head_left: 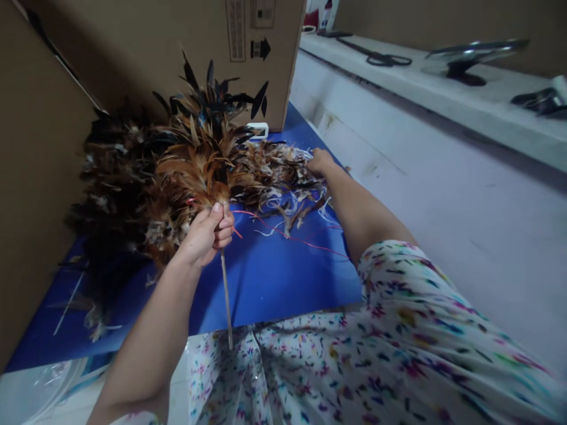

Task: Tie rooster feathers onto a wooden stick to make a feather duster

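My left hand point(211, 233) is wrapped round the thin wooden stick point(227, 301) of a feather duster, just below its feathers. Brown and black feathers point(206, 156) fan out above that fist, and the stick's lower end points toward my body. A red string point(287, 237) trails rightward from near the left hand across the blue table. My right hand point(321, 162) is at the right end of a heap of loose feathers point(277, 165). Its fingers look curled in, partly hidden, and what they hold cannot be made out. White strands point(283, 203) lie beside the heap.
Dark feather bundles point(115, 177) cover the left of the blue table point(283, 283). Cardboard point(186, 29) stands behind and on the left. A white-framed object point(258, 130) lies by the box. On the right ledge point(425, 82) are scissors point(385, 59) and a shiny object on a dark base point(469, 65).
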Demonstrator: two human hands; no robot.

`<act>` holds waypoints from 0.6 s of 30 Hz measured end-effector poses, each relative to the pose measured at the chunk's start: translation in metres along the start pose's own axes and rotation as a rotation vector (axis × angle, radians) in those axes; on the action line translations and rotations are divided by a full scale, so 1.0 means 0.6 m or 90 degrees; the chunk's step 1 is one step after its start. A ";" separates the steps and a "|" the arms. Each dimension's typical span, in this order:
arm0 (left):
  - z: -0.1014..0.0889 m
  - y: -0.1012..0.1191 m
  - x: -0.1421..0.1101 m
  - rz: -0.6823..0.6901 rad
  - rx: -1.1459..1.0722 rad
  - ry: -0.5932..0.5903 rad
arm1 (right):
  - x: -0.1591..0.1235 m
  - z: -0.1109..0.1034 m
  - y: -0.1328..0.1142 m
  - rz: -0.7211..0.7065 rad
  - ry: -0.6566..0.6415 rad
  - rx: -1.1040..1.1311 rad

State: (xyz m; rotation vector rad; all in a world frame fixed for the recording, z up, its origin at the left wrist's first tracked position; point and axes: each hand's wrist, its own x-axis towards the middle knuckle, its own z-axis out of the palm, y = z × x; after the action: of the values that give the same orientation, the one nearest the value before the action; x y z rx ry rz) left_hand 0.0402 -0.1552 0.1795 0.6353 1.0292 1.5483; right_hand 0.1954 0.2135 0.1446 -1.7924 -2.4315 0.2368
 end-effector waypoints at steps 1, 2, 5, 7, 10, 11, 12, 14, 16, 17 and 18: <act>0.000 0.000 0.000 0.001 -0.001 0.002 | 0.007 0.003 0.001 0.005 -0.007 0.002; 0.001 0.000 -0.001 0.003 -0.001 0.004 | 0.013 0.005 0.002 0.009 -0.013 0.007; 0.002 0.000 -0.001 0.000 0.000 0.005 | 0.021 0.000 0.000 0.006 -0.026 0.038; 0.002 0.000 -0.002 -0.002 0.001 0.002 | 0.020 -0.011 -0.002 0.004 -0.025 0.070; 0.002 0.000 -0.002 0.000 0.001 0.001 | 0.009 -0.035 -0.007 0.003 -0.015 0.143; 0.002 0.000 -0.002 0.000 0.001 0.001 | 0.004 -0.044 -0.008 -0.002 -0.008 0.167; 0.002 0.000 -0.002 -0.002 -0.001 0.002 | -0.002 -0.055 -0.010 -0.009 0.001 0.198; 0.003 0.000 -0.003 -0.008 -0.004 0.006 | -0.016 -0.080 -0.013 -0.022 0.017 0.304; 0.004 0.000 -0.003 -0.012 -0.009 0.008 | -0.033 -0.108 -0.016 -0.039 0.018 0.455; 0.004 0.001 -0.003 -0.012 -0.011 0.007 | -0.042 -0.123 -0.018 -0.047 0.015 0.528; 0.004 0.001 -0.003 -0.013 -0.013 0.006 | -0.052 -0.137 -0.020 -0.057 0.011 0.583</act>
State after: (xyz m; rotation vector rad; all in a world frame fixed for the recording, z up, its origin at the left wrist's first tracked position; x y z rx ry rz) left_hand 0.0425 -0.1564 0.1815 0.6023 1.0218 1.5440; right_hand 0.2086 0.1854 0.2277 -1.2353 -1.8615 1.0954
